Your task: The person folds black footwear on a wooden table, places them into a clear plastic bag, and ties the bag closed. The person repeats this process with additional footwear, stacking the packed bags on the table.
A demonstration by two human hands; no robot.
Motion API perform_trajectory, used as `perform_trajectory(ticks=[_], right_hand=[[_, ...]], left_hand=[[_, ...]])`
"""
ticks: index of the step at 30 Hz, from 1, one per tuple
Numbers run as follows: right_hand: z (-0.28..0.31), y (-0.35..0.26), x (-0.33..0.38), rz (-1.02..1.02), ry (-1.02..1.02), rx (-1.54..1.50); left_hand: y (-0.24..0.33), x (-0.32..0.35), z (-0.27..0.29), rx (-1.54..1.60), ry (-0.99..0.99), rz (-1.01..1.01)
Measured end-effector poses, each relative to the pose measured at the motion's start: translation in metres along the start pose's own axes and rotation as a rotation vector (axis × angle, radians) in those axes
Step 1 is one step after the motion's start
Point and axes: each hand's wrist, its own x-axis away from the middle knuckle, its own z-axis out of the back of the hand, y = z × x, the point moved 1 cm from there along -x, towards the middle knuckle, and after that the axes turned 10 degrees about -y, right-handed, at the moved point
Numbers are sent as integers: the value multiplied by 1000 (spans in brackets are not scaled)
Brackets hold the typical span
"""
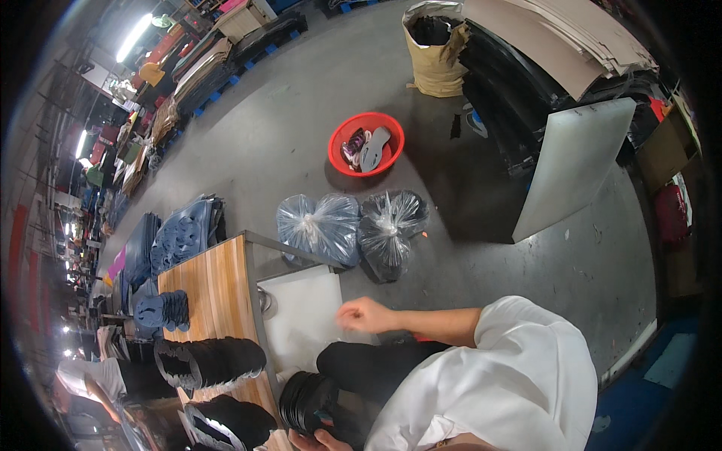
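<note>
At the bottom edge, my left hand [322, 442] is curled against the lower end of a stack of thin black curved pieces [301, 402]; part of the hand is cut off by the frame. My right hand [362, 315] hovers over a white board [304, 308] beside the table, its fingers curled in and slightly blurred. Whatever those fingers may hold is hidden. On the wooden tabletop [214, 274] stand a long row of black cut pieces [218, 359], a second black bundle [233, 421] and a small stack of blue-grey cut pieces [167, 310].
Two tied clear plastic bags [320, 225] [391, 233] lie on the floor past the table. Beyond them sits a red basin [366, 170] with shoe parts inside. A white panel [575, 165] leans by stacked dark sheets, near a tan sack [436, 64]. Another person [94, 376] is at left.
</note>
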Motion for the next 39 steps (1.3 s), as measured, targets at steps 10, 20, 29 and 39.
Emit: perform_trajectory(ticks=[10,20,29,39], right_hand=[[-106,-133,-26,246,-725,-57],[-215,-104,-9,217,-880,175],[-299,-133,-99,48,-480,47],[-319,-129,-159,-62,-441,534]], left_hand=[[-24,16,9,329,288,-463],[2,16,98,225,631,-456],[-3,-134,236,865,508,-328],[-112,-214,235,889,466,167]])
